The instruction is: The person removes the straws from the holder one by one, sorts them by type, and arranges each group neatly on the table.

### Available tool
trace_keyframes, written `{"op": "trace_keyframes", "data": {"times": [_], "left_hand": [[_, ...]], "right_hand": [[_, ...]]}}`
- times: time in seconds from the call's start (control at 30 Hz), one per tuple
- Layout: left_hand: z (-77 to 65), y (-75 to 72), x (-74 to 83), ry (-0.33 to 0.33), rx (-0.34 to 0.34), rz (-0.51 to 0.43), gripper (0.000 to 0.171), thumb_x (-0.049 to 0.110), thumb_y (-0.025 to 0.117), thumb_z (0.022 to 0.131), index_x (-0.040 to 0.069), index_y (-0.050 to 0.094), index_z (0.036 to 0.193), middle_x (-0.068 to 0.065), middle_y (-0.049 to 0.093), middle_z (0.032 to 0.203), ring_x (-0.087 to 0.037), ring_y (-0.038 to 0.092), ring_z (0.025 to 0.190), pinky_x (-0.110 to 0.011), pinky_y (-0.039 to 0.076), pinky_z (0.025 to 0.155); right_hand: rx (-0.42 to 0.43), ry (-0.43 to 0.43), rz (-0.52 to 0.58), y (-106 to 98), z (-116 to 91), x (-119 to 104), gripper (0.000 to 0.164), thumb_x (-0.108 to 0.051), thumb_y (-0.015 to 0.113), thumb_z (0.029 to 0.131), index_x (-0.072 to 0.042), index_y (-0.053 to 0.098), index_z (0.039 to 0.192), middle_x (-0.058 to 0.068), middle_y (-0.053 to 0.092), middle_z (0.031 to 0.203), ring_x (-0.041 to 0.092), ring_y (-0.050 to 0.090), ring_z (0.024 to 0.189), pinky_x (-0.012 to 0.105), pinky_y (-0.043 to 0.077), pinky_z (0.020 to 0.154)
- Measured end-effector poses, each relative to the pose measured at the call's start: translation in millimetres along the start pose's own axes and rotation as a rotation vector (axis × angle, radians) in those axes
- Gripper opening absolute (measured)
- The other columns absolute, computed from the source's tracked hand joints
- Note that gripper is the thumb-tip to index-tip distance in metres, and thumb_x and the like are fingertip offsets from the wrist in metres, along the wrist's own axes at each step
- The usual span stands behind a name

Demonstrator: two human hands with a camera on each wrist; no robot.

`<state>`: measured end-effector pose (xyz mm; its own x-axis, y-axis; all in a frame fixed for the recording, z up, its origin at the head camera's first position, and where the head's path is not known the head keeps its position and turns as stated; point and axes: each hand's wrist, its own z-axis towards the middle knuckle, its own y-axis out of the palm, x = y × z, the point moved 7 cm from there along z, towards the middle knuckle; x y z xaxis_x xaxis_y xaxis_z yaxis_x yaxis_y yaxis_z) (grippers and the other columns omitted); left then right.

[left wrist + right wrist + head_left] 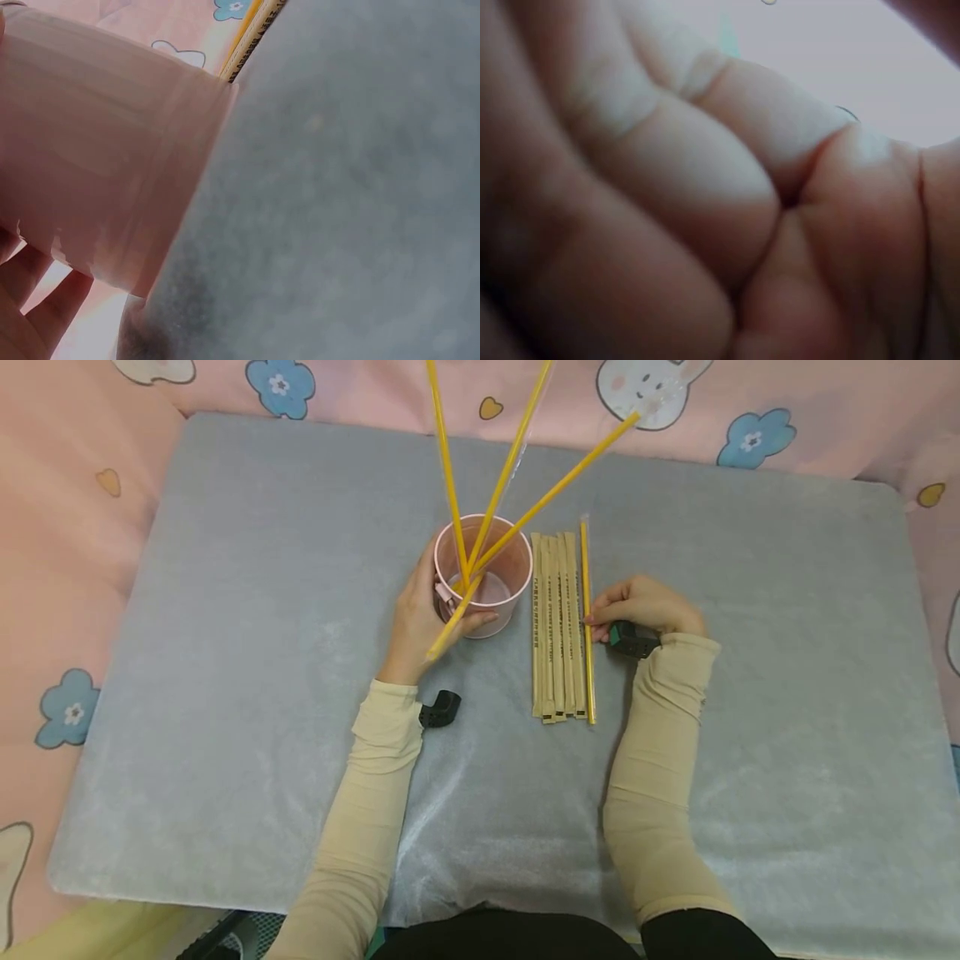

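Gripping a pink cup (516,567), the left hand (414,628) has curled fingers. The right hand (643,604) pinches a yellow straw (585,568), fingers bent.

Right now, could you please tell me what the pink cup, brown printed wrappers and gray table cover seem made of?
Pink cup: probably smooth plastic, given its soft highlights.
Brown printed wrappers: likely matte paper, being dull and kraft-coloured.
Gray table cover: apparently velvety fabric, given its streaky sheen and creases.
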<state>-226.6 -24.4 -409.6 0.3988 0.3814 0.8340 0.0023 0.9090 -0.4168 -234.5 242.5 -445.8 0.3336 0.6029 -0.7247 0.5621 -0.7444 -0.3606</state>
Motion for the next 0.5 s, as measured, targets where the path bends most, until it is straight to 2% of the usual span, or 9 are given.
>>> {"op": "trace_keyframes", "data": {"times": [0.23, 0.37, 0.5], "left_hand": [[-0.1, 0.5, 1.6, 0.008, 0.022, -0.010, 0.103, 0.024, 0.090, 0.062, -0.003, 0.031, 0.143, -0.018, 0.051, 0.130, -0.025, 0.050, 0.117, -0.028, 0.037, 0.100], [0.6, 2.8, 1.6, 0.003, 0.012, -0.015, 0.104, 0.025, 0.090, 0.062, -0.001, 0.031, 0.144, -0.017, 0.051, 0.131, -0.024, 0.049, 0.118, -0.026, 0.036, 0.101], [-1.2, 3.5, 0.5, -0.007, 0.008, -0.037, 0.104, 0.024, 0.090, 0.062, 0.001, 0.030, 0.145, -0.016, 0.050, 0.132, -0.022, 0.048, 0.120, -0.026, 0.035, 0.102]], "right_hand": [[0.010, 0.012, 0.125, 2, 4, 8, 0.020, -0.010, 0.064, 0.090, 0.009, 0.066, 0.093, 0.011, 0.069, 0.078, 0.019, 0.067, 0.070, 0.033, 0.056, 0.067], [0.060, 0.012, 0.148, 1, 1, 14, 0.022, -0.011, 0.065, 0.089, 0.010, 0.064, 0.096, 0.011, 0.070, 0.078, 0.018, 0.068, 0.068, 0.032, 0.056, 0.064], [0.100, -0.031, 0.172, 5, -2, 16, 0.024, -0.010, 0.067, 0.088, 0.012, 0.064, 0.098, 0.010, 0.070, 0.078, 0.017, 0.068, 0.067, 0.032, 0.056, 0.063]]}}
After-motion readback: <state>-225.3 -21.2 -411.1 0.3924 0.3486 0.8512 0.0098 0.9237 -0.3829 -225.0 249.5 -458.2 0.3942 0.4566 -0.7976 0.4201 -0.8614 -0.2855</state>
